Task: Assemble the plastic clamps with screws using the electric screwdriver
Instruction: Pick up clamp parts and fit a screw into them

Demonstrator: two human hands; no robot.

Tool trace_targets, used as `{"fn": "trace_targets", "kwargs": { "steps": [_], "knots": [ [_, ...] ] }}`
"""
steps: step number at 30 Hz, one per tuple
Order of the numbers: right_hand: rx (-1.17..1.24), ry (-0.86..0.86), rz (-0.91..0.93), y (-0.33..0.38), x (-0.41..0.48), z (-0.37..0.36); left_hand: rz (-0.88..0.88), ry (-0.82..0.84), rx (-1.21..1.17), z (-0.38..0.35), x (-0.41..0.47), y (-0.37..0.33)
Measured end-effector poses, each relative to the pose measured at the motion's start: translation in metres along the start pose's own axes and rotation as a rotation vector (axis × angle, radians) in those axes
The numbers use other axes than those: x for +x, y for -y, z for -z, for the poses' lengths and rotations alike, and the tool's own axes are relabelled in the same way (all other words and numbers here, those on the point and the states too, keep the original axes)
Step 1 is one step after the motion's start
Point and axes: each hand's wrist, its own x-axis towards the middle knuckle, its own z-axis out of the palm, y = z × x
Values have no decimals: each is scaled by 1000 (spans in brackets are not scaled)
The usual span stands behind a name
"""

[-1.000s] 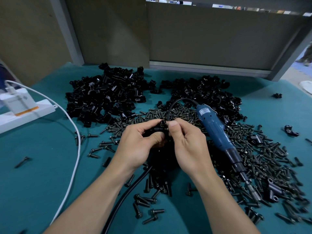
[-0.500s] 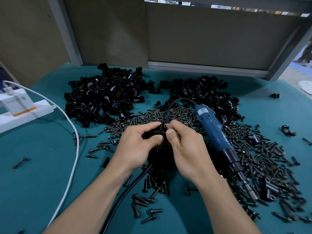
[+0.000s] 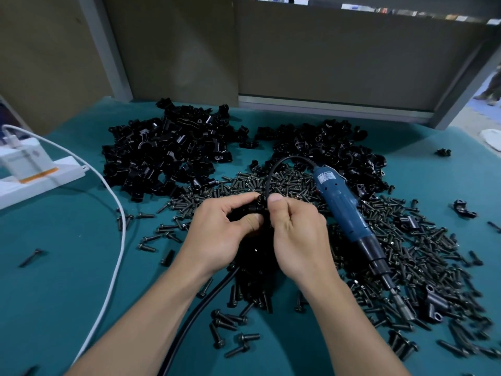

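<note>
Far left, on the teal mat (image 3: 67, 294): a white power strip (image 3: 40, 172) with a charger plugged in, and a white cable (image 3: 116, 240) curving from it toward the near edge. Just left of that cable, one stray screw (image 3: 31, 257). Farther back, a big heap of black clamps (image 3: 168, 150), its front edge touching a wide spread of screws (image 3: 420, 253). Centre, raised above those screws: left hand (image 3: 217, 234), fingers and thumb curled round a black clamp (image 3: 253, 208), gripping it from the left. Hard against it, right hand (image 3: 295, 234), thumb and forefinger pinching the clamp's right end, thumb tip on top. Whether a screw sits between those fingertips: cannot tell, too dark and hidden. Below the wrists, a black cord (image 3: 206, 299) running in from the near edge, passing under the hands, then looping up behind the thumbs to the screwdriver (image 3: 344, 210). Behind the right hand, a second heap (image 3: 325, 147) of clamps. Just right of the right hand, the blue screwdriver flat on the screws, untouched, bit pointing toward the near right. Around it and out to the right, screws thickly scattered, a few clamps among them. Far right, a lone clamp (image 3: 463, 208) apart on the mat, another (image 3: 443, 151) farther back.
</note>
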Motion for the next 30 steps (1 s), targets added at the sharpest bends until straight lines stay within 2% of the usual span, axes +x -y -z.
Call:
{"fn": "trace_targets", "kwargs": {
  "steps": [4,6,18,20,23,26,28,29,30],
  "knots": [
    [-6,-53,68,-2,-2,2,-13,-22,21,-1,-1,-4],
    [-29,-78,35,3,0,-3,-23,-10,27,-1,-1,-3],
    [54,-65,40,-4,0,2,-31,1,36,-4,-3,-8],
    [-10,-55,57,-5,0,4,-25,13,27,-5,-3,-8],
    [-87,-60,-13,3,2,2,-7,35,-12,-6,-2,-6],
    [-108,-208,-75,4,4,21,38,22,-122,-6,-1,-4],
    [-265,-351,-117,-1,10,48,94,27,-213,-6,-1,-3],
    [-405,-345,-163,-4,14,60,111,26,-244,-5,0,-2],
    [-576,-228,-239,-10,18,69,121,20,-263,-5,0,-2]
  ]
}}
